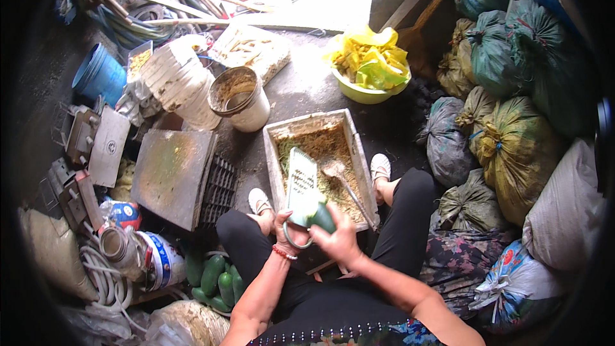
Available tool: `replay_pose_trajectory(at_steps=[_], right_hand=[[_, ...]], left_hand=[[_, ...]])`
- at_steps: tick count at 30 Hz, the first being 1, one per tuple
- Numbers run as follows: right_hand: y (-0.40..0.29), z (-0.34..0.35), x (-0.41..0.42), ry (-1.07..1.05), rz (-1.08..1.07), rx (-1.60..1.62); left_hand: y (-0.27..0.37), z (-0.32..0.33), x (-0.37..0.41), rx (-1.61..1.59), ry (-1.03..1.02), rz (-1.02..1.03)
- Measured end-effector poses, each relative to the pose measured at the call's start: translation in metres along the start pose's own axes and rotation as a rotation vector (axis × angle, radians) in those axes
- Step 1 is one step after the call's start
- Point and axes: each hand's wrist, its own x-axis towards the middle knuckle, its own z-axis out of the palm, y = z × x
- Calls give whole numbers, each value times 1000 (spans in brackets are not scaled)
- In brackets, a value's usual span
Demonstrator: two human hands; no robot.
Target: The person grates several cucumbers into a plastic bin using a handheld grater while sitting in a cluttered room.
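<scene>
A pale green hand grater slants over a wooden box, with its handle loop towards me. My left hand grips the grater at that handle end. In my right hand, slightly blurred, is a dark green cucumber or squash, its pale cut end at the grater's lower face. Inside the box lie a brown, grainy meal and some green shreds. A metal scoop rests in it, its long handle reaching the near right corner.
Several whole green squashes lie at my lower left. Beyond the box stand a dirty white bucket and a yellow-green basin holding a yellow bag. Tied sacks crowd the right side. A board-topped crate stands left of my knee.
</scene>
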Motion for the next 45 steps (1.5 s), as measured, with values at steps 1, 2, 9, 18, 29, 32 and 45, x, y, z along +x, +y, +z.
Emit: replay_pose_trajectory(at_steps=[1, 2, 9, 18, 29, 32, 45], right_hand=[[-1, 2, -12, -16, -88, -40], [1, 7, -3, 27, -57, -27], [61, 18, 90, 177, 28, 51], [55, 15, 94, 143, 142, 16], [20, 22, 61, 41, 98, 208], [57, 29, 113, 197, 106, -60], [42, 30, 137, 232, 84, -99]], left_hand=[[1, 0, 1, 16, 27, 17], [0, 1, -2, 48, -36, 26], [-23, 7, 0, 59, -12, -111], [-25, 13, -2, 110, -3, -183], [-1, 17, 0, 102, 97, -49], [-14, 14, 10, 74, 15, -156], [-1, 19, 18, 53, 39, -215]])
